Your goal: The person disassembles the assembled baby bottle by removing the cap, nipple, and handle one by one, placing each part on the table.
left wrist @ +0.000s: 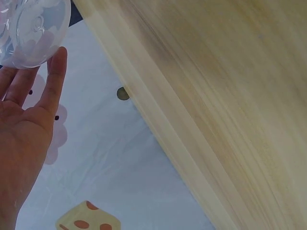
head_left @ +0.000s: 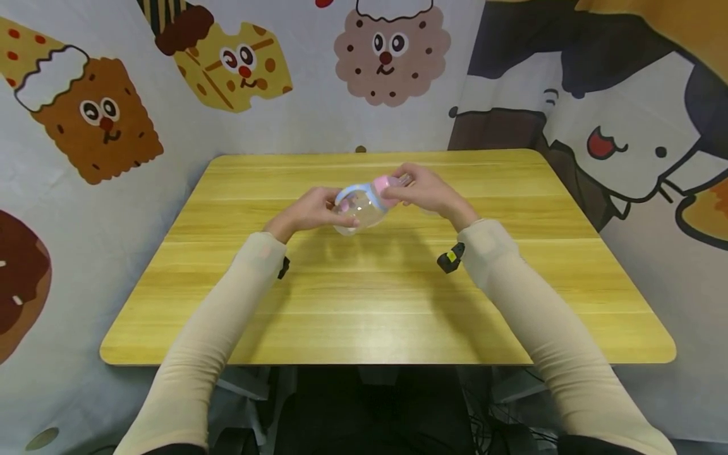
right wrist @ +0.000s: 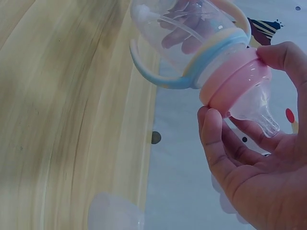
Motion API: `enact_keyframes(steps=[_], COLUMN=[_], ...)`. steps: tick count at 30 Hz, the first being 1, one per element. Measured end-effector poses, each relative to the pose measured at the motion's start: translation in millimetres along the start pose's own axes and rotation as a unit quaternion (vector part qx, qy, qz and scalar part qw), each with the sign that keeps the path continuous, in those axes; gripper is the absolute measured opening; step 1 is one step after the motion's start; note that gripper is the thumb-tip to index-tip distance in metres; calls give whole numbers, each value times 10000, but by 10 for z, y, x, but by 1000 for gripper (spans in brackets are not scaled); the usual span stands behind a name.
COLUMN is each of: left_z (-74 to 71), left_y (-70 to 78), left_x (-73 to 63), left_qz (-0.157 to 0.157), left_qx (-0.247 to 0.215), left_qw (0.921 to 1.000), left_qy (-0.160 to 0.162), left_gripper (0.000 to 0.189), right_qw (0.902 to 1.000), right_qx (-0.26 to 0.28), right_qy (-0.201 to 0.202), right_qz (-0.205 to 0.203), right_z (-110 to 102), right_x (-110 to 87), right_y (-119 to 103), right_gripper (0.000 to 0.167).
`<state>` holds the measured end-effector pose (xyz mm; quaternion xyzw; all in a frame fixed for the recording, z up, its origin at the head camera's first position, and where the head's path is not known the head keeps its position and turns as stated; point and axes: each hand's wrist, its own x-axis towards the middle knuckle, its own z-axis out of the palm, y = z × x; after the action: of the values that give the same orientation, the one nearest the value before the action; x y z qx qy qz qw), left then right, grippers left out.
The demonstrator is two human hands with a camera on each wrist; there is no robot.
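Observation:
A clear baby bottle (head_left: 366, 213) hangs tilted above the far half of the table, its teat end pointing up and to the right. My left hand (head_left: 315, 208) grips the bottle body near its base, with the fingers behind and the thumb in front. At the other end, my right hand (head_left: 426, 189) pinches the pink screw ring (right wrist: 235, 79) between thumb and fingers. From that ring a clear teat (right wrist: 254, 105) points toward my right palm. A blue and cream handle collar (right wrist: 189, 79) circles the bottle's neck just below the ring.
A translucent cap (right wrist: 115, 213) stands on the wooden table (head_left: 364, 303) near its far edge, by my right hand. Behind the table hangs a backdrop (head_left: 307, 126) printed with cartoon snacks. Dark wrist cameras (head_left: 451, 258) sit under the sleeves.

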<state>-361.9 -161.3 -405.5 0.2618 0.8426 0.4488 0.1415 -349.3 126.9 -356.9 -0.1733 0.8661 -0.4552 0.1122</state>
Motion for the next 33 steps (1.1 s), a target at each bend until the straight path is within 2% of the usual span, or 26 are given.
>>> enact_keyframes(steps=[5,8,14,33], left_z=[14,21,34,44], left_y=[-3,-78,-106,-76], left_x=[3,36,57,57], left_qz=[103,201,200,220], left_qx=[22,107,141,162], left_qw=[9999,9997,9996,9996], left_qy=[-14,-46,-108,-25], left_gripper=[50,52,57,44], right_qw=[10000,10000,9998,9987], right_qx=[32,57,-29,-69], right_qy=[11,30,43,253], right_qz=[-36,-64,-187,-444], right_z=[-38,-47,-61,-138], right_x=[-25,-38,-55,-33], right_y=[24,34,29,-18], right_gripper=[55,55,53,55])
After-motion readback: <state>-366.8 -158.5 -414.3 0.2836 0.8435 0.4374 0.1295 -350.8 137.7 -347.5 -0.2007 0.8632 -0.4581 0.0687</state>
